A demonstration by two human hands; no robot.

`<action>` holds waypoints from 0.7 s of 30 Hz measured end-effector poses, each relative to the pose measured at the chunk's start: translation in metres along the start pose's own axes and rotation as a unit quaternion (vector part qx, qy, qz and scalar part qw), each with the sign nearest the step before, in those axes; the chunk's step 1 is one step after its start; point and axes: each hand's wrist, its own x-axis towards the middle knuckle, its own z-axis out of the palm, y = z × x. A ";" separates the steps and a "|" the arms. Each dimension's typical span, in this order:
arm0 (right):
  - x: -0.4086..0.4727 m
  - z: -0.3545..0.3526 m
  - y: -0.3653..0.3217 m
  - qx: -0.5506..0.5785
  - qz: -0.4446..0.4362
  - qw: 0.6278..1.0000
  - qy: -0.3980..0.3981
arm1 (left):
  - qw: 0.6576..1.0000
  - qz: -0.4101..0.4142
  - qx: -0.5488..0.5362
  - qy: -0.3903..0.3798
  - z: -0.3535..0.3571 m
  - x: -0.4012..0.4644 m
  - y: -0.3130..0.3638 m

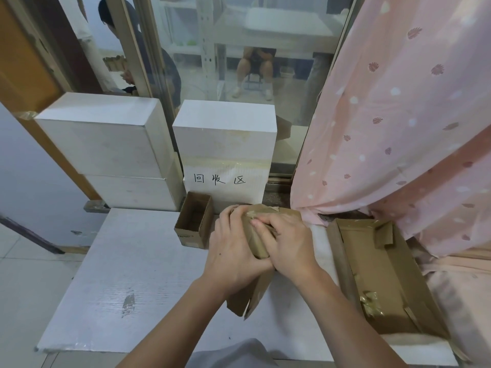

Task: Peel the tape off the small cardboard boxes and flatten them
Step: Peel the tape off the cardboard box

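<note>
Both hands hold one small cardboard box (pixel 256 240) above the white table (pixel 138 261), near its far edge; the left hand (pixel 231 251) wraps the box's left side with fingers curled over the top edge; the right hand (pixel 288 245) lies over the box's right side, fingers curled and pressed at a crumpled strip of tape (pixel 253 215) on the upper face; whether the fingertips pinch the tape cannot be told; a loose flap (pixel 255 293) of the box hangs open below the wrists; a second small box (pixel 195 220), open-topped, stands just left of the hands, against a white block bearing a handwritten label (pixel 220 179); an open cardboard tray (pixel 385 274) lies on the right, with a wad of peeled tape (pixel 369 301) inside; a pink curtain (pixel 398 128) hangs behind the tray
</note>
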 end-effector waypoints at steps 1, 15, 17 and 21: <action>0.000 0.000 -0.001 -0.005 0.005 1.000 -0.004 | 1.000 0.003 -0.002 -0.002 0.000 0.000 -0.001; 0.007 -0.002 -0.006 0.059 -0.045 0.996 -0.052 | 0.999 0.051 -0.003 0.004 -0.001 0.001 -0.026; 0.007 -0.002 -0.009 0.087 -0.041 0.994 -0.043 | 0.998 0.061 -0.012 0.004 -0.002 0.002 -0.030; 0.006 -0.002 -0.016 0.137 -0.008 0.990 -0.044 | 0.996 0.083 -0.030 0.008 -0.003 0.002 -0.034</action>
